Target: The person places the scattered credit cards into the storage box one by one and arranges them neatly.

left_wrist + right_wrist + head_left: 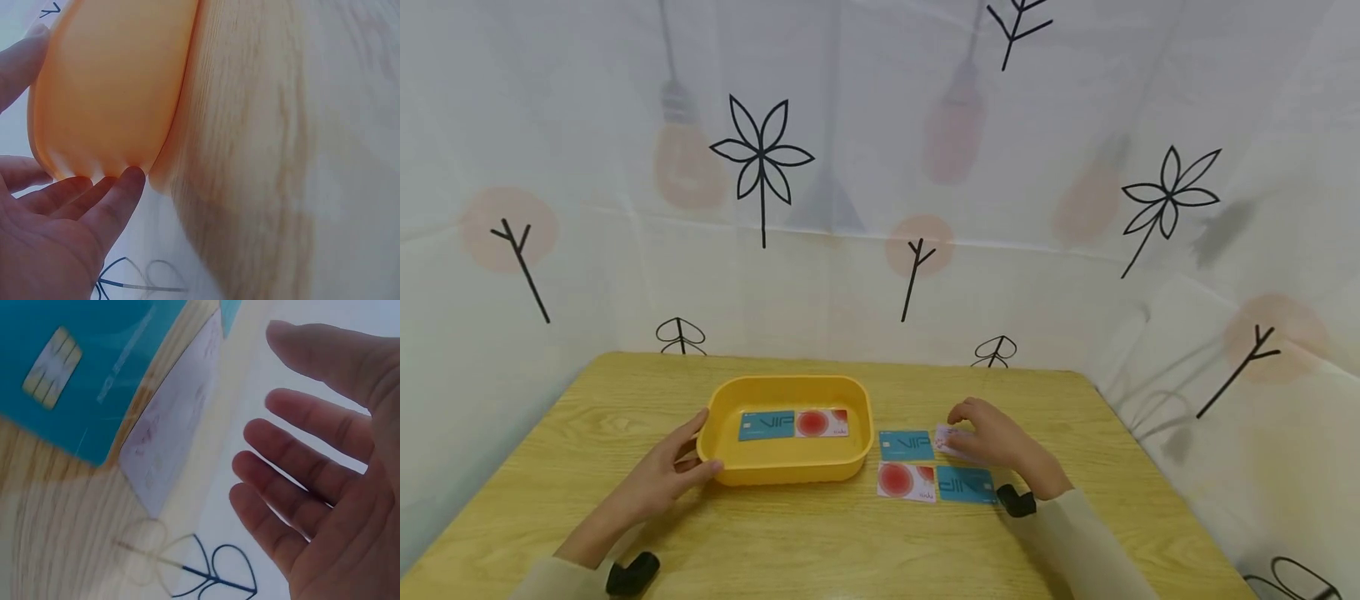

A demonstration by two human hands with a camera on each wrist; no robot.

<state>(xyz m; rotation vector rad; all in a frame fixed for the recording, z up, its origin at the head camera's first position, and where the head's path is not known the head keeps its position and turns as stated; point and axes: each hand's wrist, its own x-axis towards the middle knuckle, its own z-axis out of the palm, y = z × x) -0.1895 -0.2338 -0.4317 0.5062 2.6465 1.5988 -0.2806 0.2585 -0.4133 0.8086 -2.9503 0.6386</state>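
Note:
At the left end of a yellow plastic tray (790,475), my left hand (658,475) touches the outer wall with extended fingers, its thumb at the near corner. Inside the tray lie a blue VIP card (766,425) and a white card with a red disc (822,423). My right hand (996,437) hovers over a pale pink-patterned card (946,433), partly hiding it. In the right wrist view its fingers are spread and loosely bent, apart from the pale card (172,419). Beside that card lie two blue VIP cards (906,445) and another red-disc card (906,482).
Everything stands on a wood-grain table (820,542). A pale printed cloth (850,292) hangs behind it and along the sides. The tray's right wall stands close to the left column of loose cards.

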